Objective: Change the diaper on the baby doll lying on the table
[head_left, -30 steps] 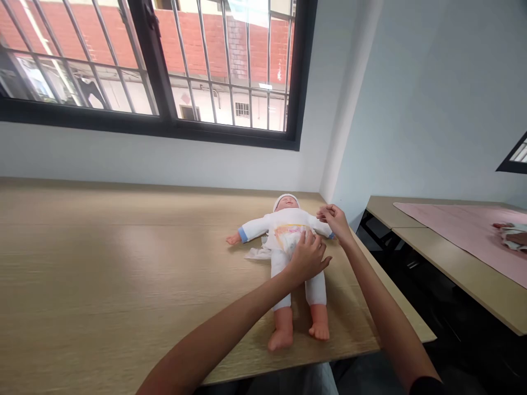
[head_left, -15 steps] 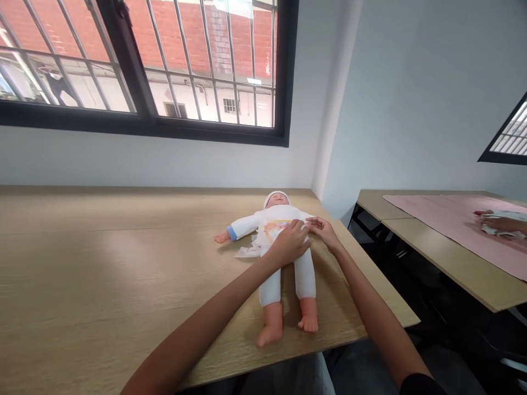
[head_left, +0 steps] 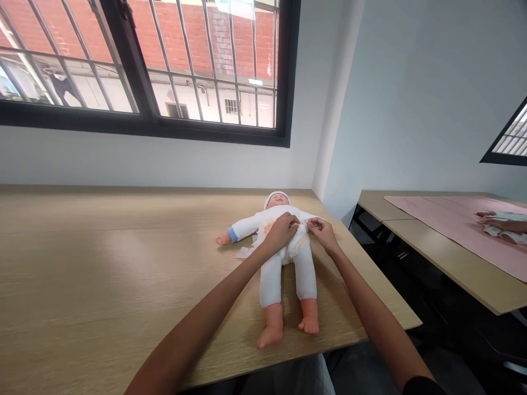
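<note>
A baby doll (head_left: 269,282) in a white suit and cap lies on its back, its feet toward me. Around its hips is a white diaper (head_left: 293,251) with an orange print. My left hand (head_left: 280,231) rests over the diaper's front, fingertips pinched on its upper edge near the doll's waist. Beside it, my right hand (head_left: 323,233) pinches the diaper at the doll's hip on the right side of the view. A loose white diaper flap sticks out on the left. The small parts between my fingertips are hard to make out.
The doll lies on a wooden table (head_left: 123,274) near its right edge. A barred window (head_left: 214,66) is behind it. Across a gap at right stands another table with a pink mat (head_left: 436,222), where another person's hand (head_left: 504,225) touches a patterned cloth item.
My left hand has moved slightly left and up, uncovering more of the diaper's front. My right hand has shifted little, staying at the hip with its fingers now pinched on the diaper.
</note>
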A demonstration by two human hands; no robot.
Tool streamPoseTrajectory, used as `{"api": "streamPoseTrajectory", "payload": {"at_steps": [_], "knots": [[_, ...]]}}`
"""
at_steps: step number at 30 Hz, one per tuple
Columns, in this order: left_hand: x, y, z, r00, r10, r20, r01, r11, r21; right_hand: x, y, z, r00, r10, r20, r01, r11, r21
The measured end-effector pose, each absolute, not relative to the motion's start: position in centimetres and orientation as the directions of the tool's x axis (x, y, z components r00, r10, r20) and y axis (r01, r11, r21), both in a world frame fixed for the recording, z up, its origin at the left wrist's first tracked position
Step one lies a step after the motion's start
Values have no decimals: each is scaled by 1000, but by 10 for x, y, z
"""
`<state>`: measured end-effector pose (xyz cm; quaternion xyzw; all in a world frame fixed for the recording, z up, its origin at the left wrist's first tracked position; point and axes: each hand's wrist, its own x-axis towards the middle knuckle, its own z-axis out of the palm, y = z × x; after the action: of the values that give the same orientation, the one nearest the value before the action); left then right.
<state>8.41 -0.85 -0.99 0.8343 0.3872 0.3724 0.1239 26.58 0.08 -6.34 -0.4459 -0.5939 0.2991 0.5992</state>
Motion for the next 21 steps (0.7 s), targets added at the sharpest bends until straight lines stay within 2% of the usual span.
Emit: {"api": "streamPoseTrajectory", "payload": {"at_steps": [13, 21], "knots": [[99, -14, -2, 377, 798, 470, 692, -580, 430, 264, -3, -59, 183, 916, 356, 25, 358, -933], [112, -4, -5, 393, 783, 483, 728, -586, 357, 262, -5, -55, 69, 868, 492, 134, 481, -866]]}}
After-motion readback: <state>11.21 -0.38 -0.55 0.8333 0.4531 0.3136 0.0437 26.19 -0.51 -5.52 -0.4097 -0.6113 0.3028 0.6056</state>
